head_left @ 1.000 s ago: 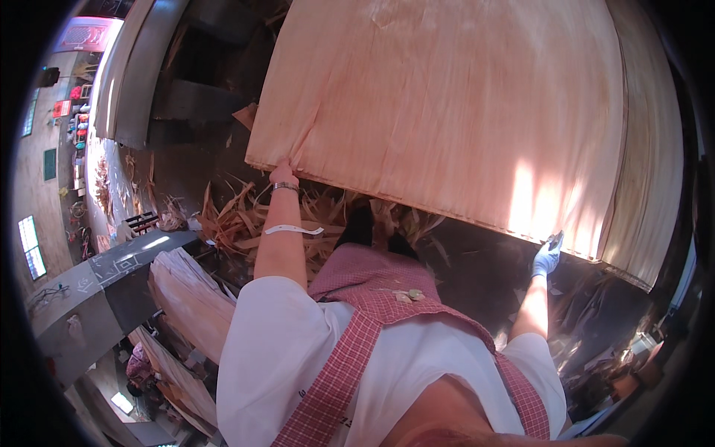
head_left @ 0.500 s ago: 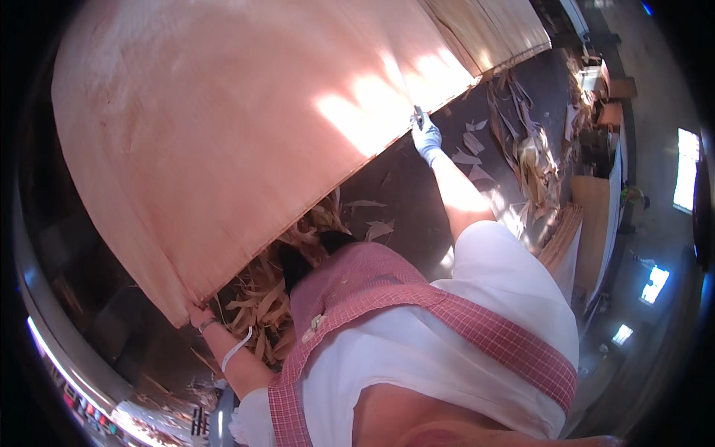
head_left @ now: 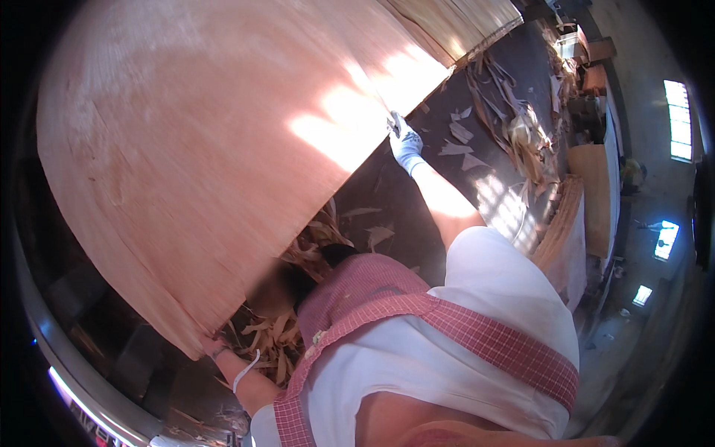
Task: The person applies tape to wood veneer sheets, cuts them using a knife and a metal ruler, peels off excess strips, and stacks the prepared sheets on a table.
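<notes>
A broad, thin sheet of reddish-tan wood veneer (head_left: 194, 164) spreads across the upper left, its near edge running diagonally in front of me. At the sheet's near left corner, my bare left hand (head_left: 213, 346) is closed on the edge, fingers partly hidden. My right hand (head_left: 406, 144), in a pale glove with dark marks, grips the same edge farther up to the right. A small dark bit shows by its fingertips; I cannot make out whether it is a tool or part of the glove. A narrow split or crease runs into the sheet from there.
Beyond my right hand, more veneer (head_left: 477, 30) lies by the sheet. Curled strips (head_left: 530, 145) and torn scraps litter the dark surface (head_left: 439, 186). More shavings (head_left: 272, 339) heap beside my left forearm. A veneer stack (head_left: 560, 223) stands at the right.
The view has turned slightly, shifting the sheet and right hand leftward in the picture. The sheet's left corner and my left hand appear lower. Both hands stay on the edge.
</notes>
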Action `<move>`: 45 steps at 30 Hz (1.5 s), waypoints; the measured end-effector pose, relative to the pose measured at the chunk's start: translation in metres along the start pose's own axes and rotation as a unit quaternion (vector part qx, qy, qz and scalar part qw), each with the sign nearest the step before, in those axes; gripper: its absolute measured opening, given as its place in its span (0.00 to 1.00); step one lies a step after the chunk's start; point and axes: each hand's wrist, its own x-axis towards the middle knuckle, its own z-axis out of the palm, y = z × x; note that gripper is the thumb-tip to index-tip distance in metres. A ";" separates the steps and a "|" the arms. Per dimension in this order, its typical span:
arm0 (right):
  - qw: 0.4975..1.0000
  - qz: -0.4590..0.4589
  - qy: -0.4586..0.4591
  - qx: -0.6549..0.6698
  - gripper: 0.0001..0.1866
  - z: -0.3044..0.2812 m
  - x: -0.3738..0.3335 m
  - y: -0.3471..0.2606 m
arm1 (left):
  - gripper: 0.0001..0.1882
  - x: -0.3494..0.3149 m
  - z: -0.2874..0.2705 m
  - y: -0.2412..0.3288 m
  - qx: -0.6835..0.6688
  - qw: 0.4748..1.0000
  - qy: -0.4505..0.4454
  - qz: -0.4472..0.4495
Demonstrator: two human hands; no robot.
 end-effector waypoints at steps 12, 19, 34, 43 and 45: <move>0.982 0.187 0.020 -0.029 0.25 -0.087 -0.097 0.105 | 0.37 -0.164 0.080 -0.014 0.660 0.567 0.062 0.489; 0.979 0.139 0.133 -0.066 0.14 -0.181 -0.170 0.254 | 0.37 -0.141 0.102 0.016 0.647 0.580 -0.034 0.494; 0.856 0.105 -0.148 0.485 0.16 0.127 -0.286 -0.406 | 0.28 -0.012 0.016 0.177 0.461 0.649 -0.167 0.581; 0.964 -0.002 -0.020 0.264 0.20 0.221 -0.286 -0.478 | 0.54 0.193 -0.016 0.282 0.347 0.865 -0.242 0.270; 0.967 0.005 -0.059 0.249 0.20 0.226 -0.316 -0.544 | 0.58 0.229 -0.033 0.261 0.271 0.905 -0.284 0.162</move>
